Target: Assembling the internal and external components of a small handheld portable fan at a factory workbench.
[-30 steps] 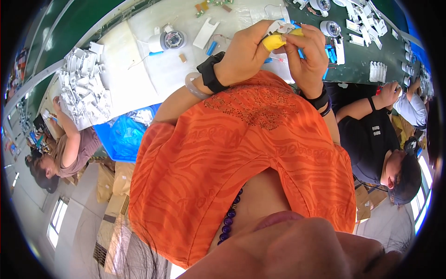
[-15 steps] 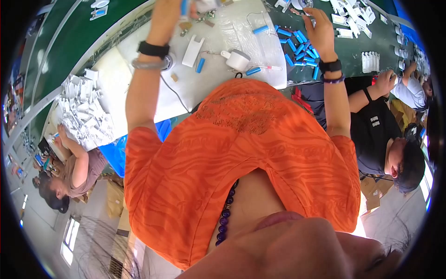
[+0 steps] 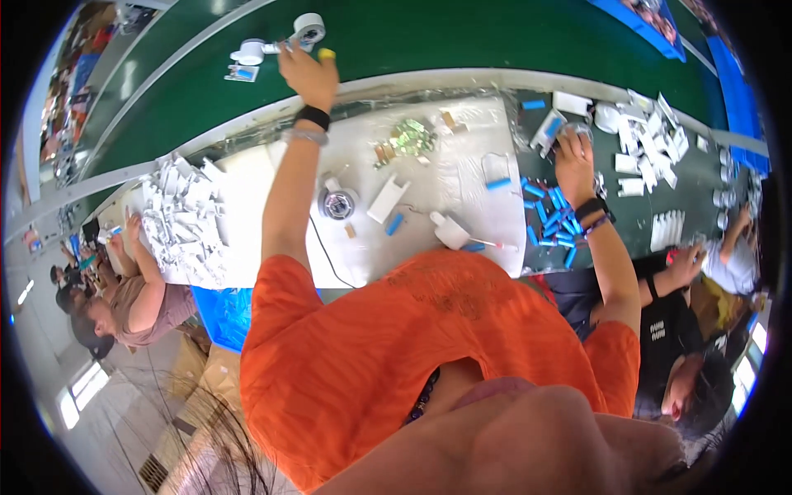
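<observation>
Round-headed unit: the white plastic unit with a round, dark-centred head [image 3: 309, 30] lies on the smooth green band [image 3: 429, 41] beyond the white-covered worktop [image 3: 462, 177]; its head points away from the person, and its long axis seems to slant down and left.
Left hand [image 3: 312, 78]: fingers stretched to the unit's near end; whether they grip it cannot be told.
Right hand [image 3: 575, 163]: fingers bent over a pale round part [image 3: 581, 130]; their grip cannot be told.
Beside the right hand: a white oblong holder with a blue cylinder [image 3: 541, 134], long axis rising rightward.
Near the left hand: a white unit with a drum-shaped end [image 3: 249, 52].
Between the arms: green circuit boards [image 3: 412, 137].
Near the right wrist: a heap of blue cylinders [image 3: 554, 218].
In the way: the left fingers, masking the unit's near end.
Appearance: glossy white, rim circular.
</observation>
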The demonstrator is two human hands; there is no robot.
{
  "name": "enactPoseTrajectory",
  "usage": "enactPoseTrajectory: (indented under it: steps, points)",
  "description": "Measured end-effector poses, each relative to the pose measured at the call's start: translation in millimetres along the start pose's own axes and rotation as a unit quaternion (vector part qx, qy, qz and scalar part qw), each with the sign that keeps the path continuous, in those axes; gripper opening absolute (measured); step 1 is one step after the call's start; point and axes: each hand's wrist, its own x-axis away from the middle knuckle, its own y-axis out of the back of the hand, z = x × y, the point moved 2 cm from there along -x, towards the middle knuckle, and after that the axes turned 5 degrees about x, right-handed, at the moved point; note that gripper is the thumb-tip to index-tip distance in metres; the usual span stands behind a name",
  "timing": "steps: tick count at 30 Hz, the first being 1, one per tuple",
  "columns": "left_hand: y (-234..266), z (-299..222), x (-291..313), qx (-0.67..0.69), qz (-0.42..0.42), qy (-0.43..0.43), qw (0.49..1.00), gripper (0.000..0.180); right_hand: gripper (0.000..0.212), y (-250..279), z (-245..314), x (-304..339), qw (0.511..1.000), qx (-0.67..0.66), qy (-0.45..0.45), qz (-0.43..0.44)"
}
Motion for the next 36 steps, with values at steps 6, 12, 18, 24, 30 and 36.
enactPoseTrajectory:
  steps: [6,12,18,24,30,36]
  points:
    - [37.2,-72.8,58.9,0.248,0.102,-0.047,0.962,0.053,0.012,36.1,-19.4,-17.8,0.993,-0.105,-0.061,-0.01]
    - [74.6,-149.5,114.0,0.432,0.252,-0.018,0.866,0.052,0.018,47.3,-60.6,-11.5,0.869,-0.438,-0.228,-0.041]
    - [139.4,-225.1,120.3,0.533,0.326,-0.087,0.776,0.063,0.019,142.3,13.6,-16.1,0.713,-0.664,-0.21,-0.08]
    - [169.1,-252.7,138.6,0.52,0.286,-0.178,0.785,0.078,0.018,209.8,83.4,-16.5,0.686,-0.706,-0.168,-0.05]
    - [179.8,-230.8,162.8,0.639,0.368,0.055,0.674,0.062,0.019,231.1,95.9,5.1,0.79,-0.594,-0.147,-0.041]
    - [187.6,-221.0,180.0,0.643,0.458,0.218,0.574,0.043,0.023,237.3,104.3,10.7,0.927,-0.352,-0.036,-0.125]
